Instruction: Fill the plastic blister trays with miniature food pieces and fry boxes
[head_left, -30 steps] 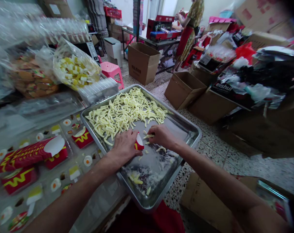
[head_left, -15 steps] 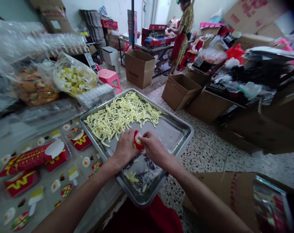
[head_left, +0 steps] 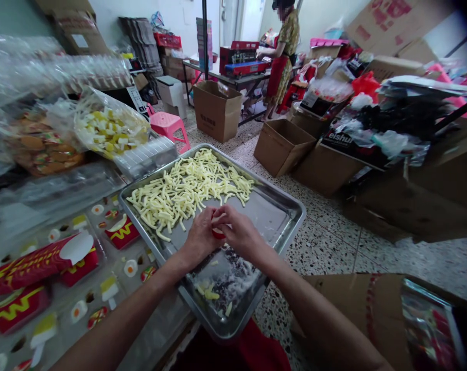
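Note:
Over the middle of a metal tray, my left hand is closed around a small red french-fry carton. My right hand meets it from the other side, fingers curled and pressed at the carton's open top. Most of the carton is hidden behind the fingers. Pale yellow imitation fries lie heaped in the tray's far half. Several broken bits and white powder lie at its near end.
On the left, clear blister trays hold small toy foods, with red cartons on them. Behind are bags of yellow-and-white pieces and brown pieces. Cardboard boxes stand on the floor. A person works at a far table.
My right hand's fingers have shifted up and over the carton's opening, covering more of it. The carton has turned or tipped in my left hand. The view has moved slightly.

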`<state>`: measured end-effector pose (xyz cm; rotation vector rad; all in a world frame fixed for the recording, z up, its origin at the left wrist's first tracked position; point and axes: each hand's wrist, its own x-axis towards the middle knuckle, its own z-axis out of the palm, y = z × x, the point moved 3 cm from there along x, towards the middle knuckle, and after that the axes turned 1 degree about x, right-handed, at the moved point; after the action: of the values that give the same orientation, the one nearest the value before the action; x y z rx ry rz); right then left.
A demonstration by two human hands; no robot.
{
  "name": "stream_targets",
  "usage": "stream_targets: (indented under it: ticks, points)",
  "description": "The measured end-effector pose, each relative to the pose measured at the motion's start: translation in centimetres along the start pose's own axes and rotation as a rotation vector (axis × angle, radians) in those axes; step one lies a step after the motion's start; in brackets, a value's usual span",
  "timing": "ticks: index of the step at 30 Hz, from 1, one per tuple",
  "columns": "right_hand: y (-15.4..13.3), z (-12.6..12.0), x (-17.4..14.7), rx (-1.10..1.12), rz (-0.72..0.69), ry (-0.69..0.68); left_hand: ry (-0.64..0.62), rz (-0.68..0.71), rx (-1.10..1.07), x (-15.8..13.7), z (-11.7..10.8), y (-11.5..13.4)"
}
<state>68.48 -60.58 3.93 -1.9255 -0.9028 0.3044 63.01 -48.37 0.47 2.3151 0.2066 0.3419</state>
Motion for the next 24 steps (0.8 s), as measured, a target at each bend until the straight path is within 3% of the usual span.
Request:
stream_targets:
  ticks: [2, 5, 8, 10, 12, 15, 19, 21, 24]
  points:
    - [1.3, -2.2, 1.4, 0.006, -0.021, -0.026, -0.016, -0.037, 0.032, 0.2, -0.7, -0.5]
    - [3.7, -5.2, 5.1, -0.323, 0.018, 0.079, -0.038, -0.089, 0.075, 0.4, -2.2, -1.0]
    - [5.1, -5.4, 9.0, -0.697, -0.055, -0.007, -0.053, -0.113, 0.064, 0.0, -3.9, -1.4]
    - [5.5, -4.5, 10.3, -0.783, -0.103, -0.128, -0.042, -0.125, 0.051, -0.8, -5.0, -1.8]
    - [5.9, -3.9, 10.4, -0.693, -0.08, -0.217, -0.028, -0.16, 0.039, -1.9, -6.1, -2.1]
    - [6.9, -4.2, 9.0, -0.276, 0.067, -0.285, -0.032, -0.248, 0.033, -3.6, -6.9, -2.4]
    - [8.3, -5.6, 7.0, 0.281, 0.305, -0.226, -0.078, -0.266, 0.047, -3.5, -6.2, -1.7]
    - [8.2, -6.2, 6.4, 0.4, 0.324, -0.191, -0.091, -0.222, 0.069, -2.7, -5.6, -1.0]
    - [7.4, -7.3, 5.8, 0.378, 0.303, -0.169, -0.071, -0.151, 0.136, -1.8, -5.3, -0.4]
